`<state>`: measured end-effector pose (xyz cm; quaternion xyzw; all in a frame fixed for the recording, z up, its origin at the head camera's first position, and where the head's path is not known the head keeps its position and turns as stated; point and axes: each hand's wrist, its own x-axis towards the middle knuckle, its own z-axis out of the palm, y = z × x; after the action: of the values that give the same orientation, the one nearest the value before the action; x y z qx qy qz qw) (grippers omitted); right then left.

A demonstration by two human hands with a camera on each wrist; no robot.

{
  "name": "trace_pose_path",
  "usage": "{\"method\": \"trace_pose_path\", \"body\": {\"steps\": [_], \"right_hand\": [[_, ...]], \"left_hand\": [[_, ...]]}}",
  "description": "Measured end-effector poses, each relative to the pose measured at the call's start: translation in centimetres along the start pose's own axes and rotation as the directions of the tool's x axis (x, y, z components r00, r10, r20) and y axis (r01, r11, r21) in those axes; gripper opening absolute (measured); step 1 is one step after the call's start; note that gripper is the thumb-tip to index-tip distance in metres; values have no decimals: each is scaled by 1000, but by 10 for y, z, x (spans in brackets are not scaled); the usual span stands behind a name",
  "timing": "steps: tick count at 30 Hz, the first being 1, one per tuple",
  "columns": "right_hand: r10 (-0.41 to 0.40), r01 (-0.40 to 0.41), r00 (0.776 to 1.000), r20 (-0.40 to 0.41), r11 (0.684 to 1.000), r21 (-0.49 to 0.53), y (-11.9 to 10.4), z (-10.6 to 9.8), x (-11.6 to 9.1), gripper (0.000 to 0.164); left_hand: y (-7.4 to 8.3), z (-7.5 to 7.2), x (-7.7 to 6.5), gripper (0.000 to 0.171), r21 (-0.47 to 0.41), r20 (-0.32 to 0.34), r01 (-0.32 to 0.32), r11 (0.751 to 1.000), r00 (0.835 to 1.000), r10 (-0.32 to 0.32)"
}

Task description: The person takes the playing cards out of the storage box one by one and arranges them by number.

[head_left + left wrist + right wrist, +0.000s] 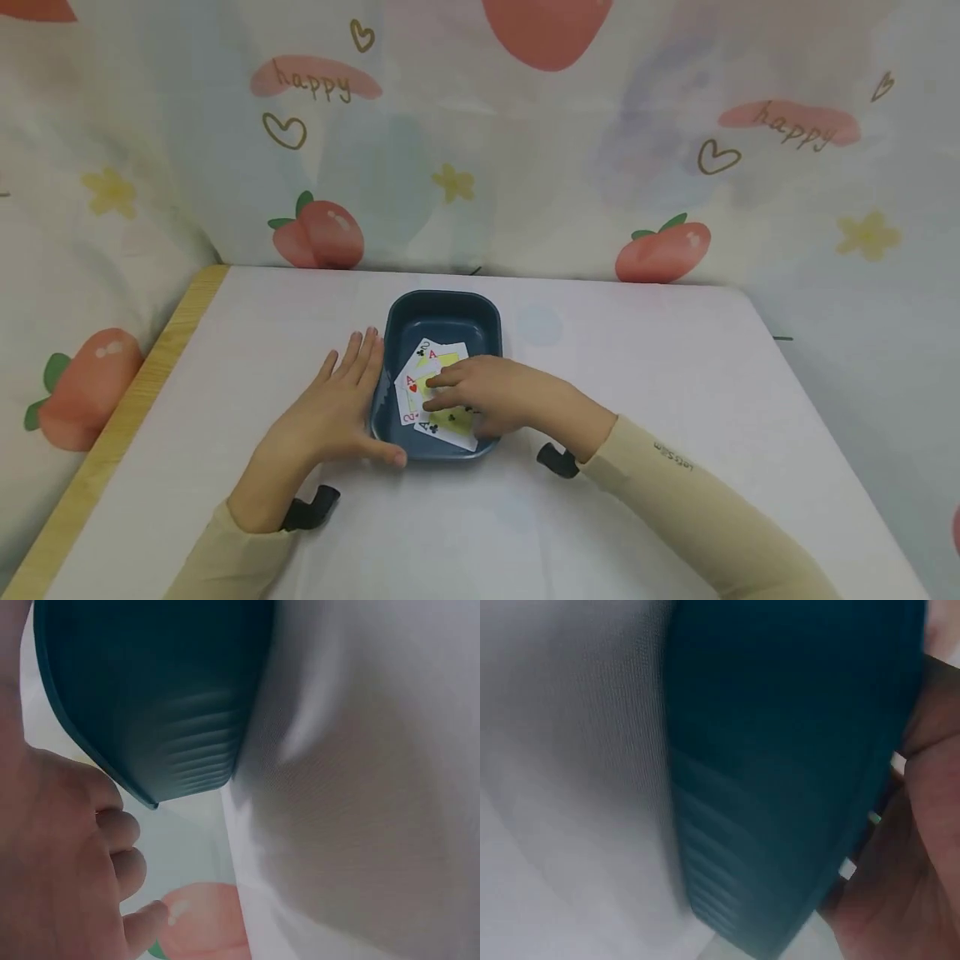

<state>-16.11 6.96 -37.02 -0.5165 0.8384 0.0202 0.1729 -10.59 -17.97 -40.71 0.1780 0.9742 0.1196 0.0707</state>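
The left hand [330,417] lay with straight fingers along the left edge of the blue tray [438,308], its thumb at the near-left corner. The right hand [498,396] reached over the right edge, fingers loosely spread above overlapping playing cards [408,402], with no visible grip; contact could not be told. The cards lay toward the tray's near edge.

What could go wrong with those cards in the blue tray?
The playing cards overlap, so the right hand over them might shift several at once. The left hand is right by the side of the tray, so a bump could slide it across the white table.
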Motion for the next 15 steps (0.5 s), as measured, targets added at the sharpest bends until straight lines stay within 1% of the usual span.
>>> {"method": "trace_pose_path", "body": {"steps": [3, 6, 11, 15], "right_hand": [[70, -70, 996, 48, 998, -5, -3, 5, 6, 72], [110, -109, 992, 60, 994, -27, -5, 9, 11, 79], [121, -118, 992, 22, 989, -87, -5, 13, 19, 82], [126, -125, 992, 1, 986, -108, -3, 15, 22, 83]], "left_hand": [[2, 1, 1, 159, -7, 15, -13, 1000, 1000, 13], [4, 1, 0, 159, -9, 17, -28, 1000, 999, 28], [5, 2, -1, 157, -21, 13, -45, 999, 999, 45], [6, 2, -2, 156, -30, 6, -41, 999, 999, 41]]}}
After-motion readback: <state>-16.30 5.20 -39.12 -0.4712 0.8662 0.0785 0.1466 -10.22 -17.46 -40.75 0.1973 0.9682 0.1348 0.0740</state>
